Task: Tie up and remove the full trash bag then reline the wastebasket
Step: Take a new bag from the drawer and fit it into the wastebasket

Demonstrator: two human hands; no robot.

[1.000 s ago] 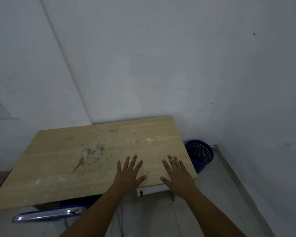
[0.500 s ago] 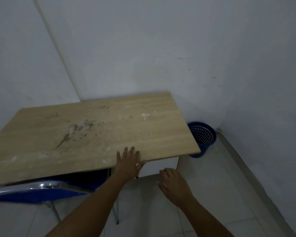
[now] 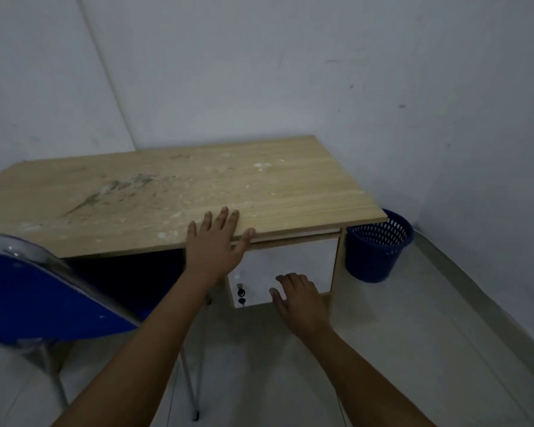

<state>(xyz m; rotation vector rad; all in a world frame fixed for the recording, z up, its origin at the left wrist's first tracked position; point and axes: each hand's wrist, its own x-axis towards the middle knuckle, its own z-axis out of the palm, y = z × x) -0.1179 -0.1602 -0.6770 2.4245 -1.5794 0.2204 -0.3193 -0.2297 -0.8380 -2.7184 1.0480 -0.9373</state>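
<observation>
A dark blue perforated wastebasket [image 3: 376, 251] stands on the floor in the corner, just right of the desk, partly hidden by the desk's edge. No bag shows in it from here. My left hand [image 3: 216, 241] rests flat on the front edge of the wooden desktop [image 3: 198, 192], fingers straight. My right hand [image 3: 299, 297] hovers lower, in front of the white cabinet door [image 3: 290, 263], fingers loosely bent and holding nothing. It is well left of the wastebasket.
A blue chair [image 3: 43, 297] with metal legs stands at the left, pushed toward the desk. A key sits in the cabinet lock [image 3: 241, 292]. White walls close in behind and on the right. Pale floor tiles lie below.
The view has dropped and come closer. My right hand left the desktop and moved down in front of the cabinet door. My left hand slid back to the desk's front edge.
</observation>
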